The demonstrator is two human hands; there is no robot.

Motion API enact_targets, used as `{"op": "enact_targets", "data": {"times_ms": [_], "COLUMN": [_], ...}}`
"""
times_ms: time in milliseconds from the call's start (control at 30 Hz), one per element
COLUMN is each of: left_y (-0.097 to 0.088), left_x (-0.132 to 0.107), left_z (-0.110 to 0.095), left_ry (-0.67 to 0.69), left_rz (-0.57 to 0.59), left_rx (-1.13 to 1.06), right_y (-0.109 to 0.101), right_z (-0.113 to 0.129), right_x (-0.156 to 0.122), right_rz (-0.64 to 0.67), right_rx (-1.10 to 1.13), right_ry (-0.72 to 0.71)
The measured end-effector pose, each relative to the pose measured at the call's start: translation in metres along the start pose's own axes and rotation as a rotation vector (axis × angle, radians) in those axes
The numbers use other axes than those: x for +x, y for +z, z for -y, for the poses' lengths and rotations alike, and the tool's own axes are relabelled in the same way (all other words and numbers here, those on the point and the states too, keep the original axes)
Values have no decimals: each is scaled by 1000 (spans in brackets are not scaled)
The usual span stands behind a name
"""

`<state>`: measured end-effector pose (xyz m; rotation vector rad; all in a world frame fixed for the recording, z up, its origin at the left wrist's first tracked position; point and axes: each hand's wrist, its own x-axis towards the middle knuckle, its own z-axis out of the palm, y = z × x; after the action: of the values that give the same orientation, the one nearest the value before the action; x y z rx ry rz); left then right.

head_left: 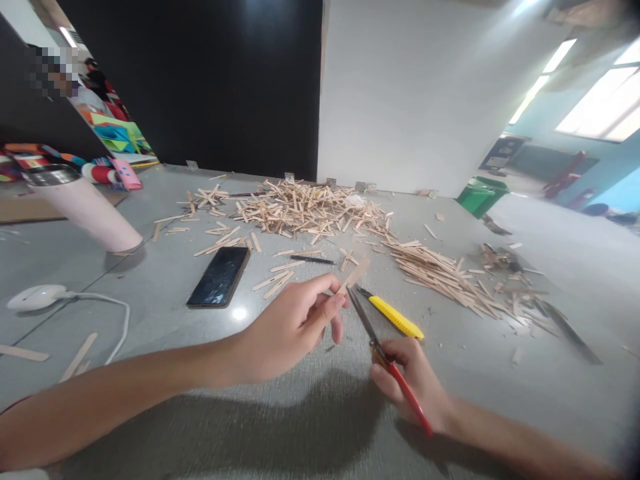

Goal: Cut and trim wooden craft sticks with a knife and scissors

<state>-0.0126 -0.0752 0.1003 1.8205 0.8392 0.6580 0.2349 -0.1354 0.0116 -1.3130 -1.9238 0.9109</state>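
Between thumb and fingers, my left hand (300, 320) pinches a wooden craft stick (356, 273) that points up and to the right. My right hand (413, 383) grips a pair of scissors (365, 317) with red handles. The blades reach up close to the stick's edge; whether they touch it I cannot tell. Just beyond the scissors lies a yellow utility knife (395, 316). A black pen (313, 259) rests on the table past my left hand, with a few loose sticks around it.
A large heap of craft sticks (305, 210) lies at the back, and a row of sticks (445, 273) to the right. A phone (219, 277), a pink bottle (93, 210) and a white charger (37, 297) are at left. A metal blade (567, 330) lies far right.
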Motion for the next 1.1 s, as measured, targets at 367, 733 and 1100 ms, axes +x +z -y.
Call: {"op": "enact_targets", "data": {"times_ms": [367,733,1100], "left_y": [0,2,2], "left_x": [0,-1,-1], "left_z": [3,2,4], "left_ry": [-8,-27,-35], "left_rz": [12,2,1], "left_rx": [-23,-11,-13], "right_y": [1,1,2], "right_z": [0,1,3], "right_x": [0,-1,2], "right_rz": [-40,-58,-89], "right_rx": [-56,-82,-103], "right_ry": [-20,-43,-82]}}
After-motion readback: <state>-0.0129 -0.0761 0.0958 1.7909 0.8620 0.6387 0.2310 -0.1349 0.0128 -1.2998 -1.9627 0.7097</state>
